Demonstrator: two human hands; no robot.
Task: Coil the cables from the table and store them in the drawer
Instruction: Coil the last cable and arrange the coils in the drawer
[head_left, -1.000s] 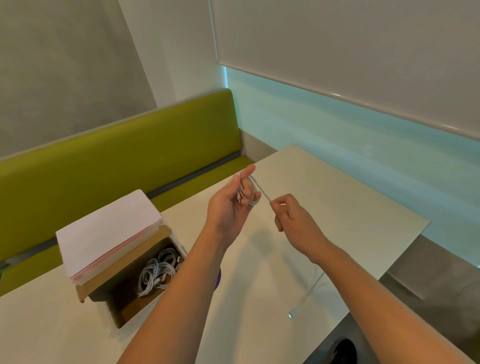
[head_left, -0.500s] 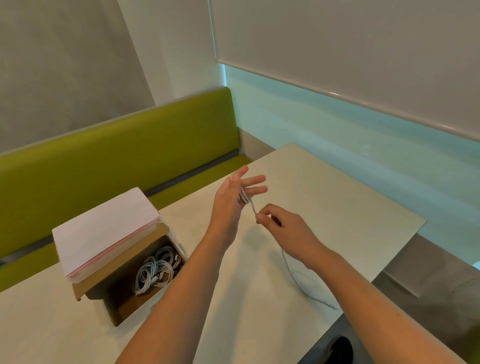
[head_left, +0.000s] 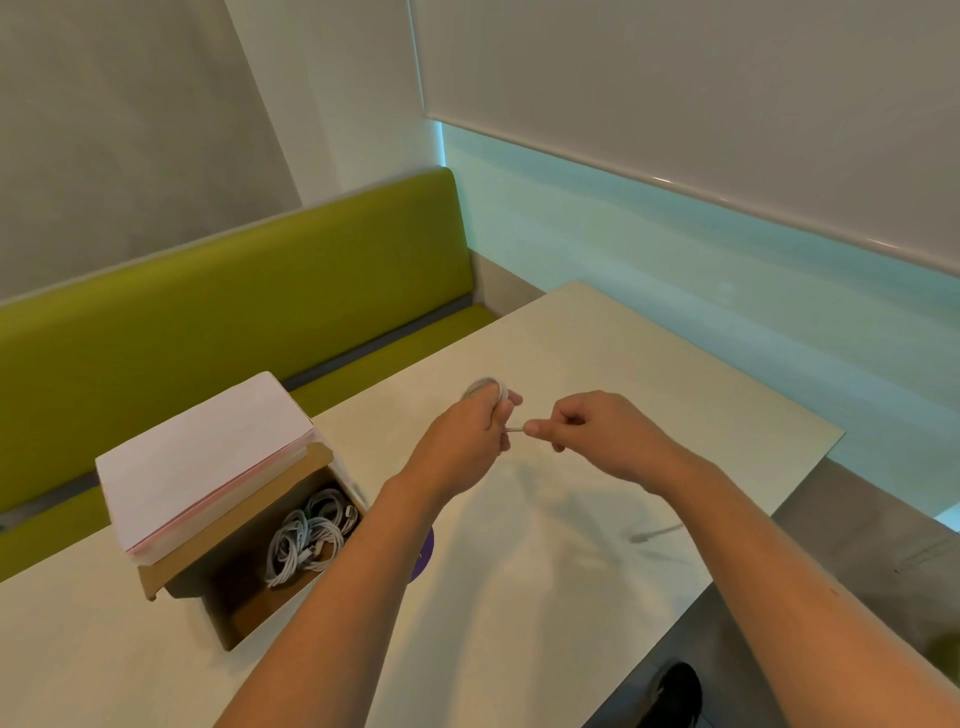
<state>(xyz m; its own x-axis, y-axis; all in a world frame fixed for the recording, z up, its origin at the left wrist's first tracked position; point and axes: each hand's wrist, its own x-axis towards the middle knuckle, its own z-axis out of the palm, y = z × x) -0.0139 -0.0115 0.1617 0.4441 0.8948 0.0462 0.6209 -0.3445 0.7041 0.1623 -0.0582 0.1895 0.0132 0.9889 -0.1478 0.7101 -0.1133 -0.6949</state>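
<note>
Both my hands were up over the pale table (head_left: 649, 364), close together. My left hand (head_left: 462, 441) had its fingers curled round a small coil of white cable (head_left: 485, 388), the loops showing blurred above my knuckles. A short straight run of the same cable crossed the narrow gap to my right hand (head_left: 597, 434), which pinched it between thumb and forefinger, the other fingers folded under. The cable's loose end (head_left: 655, 534) showed as a blurred streak lower right, near the table's edge and well apart from both hands; I could not tell whether it lay on the surface or hung above it. To my left on the table stood the cardboard drawer (head_left: 249, 608), pulled open out of its box, with a bundle of coiled white cables (head_left: 309, 538) lying inside toward the far end. A stack of white paper (head_left: 202, 457) with a pink edge rested on top of the box, overhanging the drawer's opening. Just beside the drawer, mostly hidden behind my left forearm, a bit of something purple (head_left: 423, 551) showed; I could not make out what it was. A green bench (head_left: 234, 312) ran along the far side of the table, under a grey wall. My dark shoe (head_left: 675, 693) was visible on the floor by the near right table edge.
</note>
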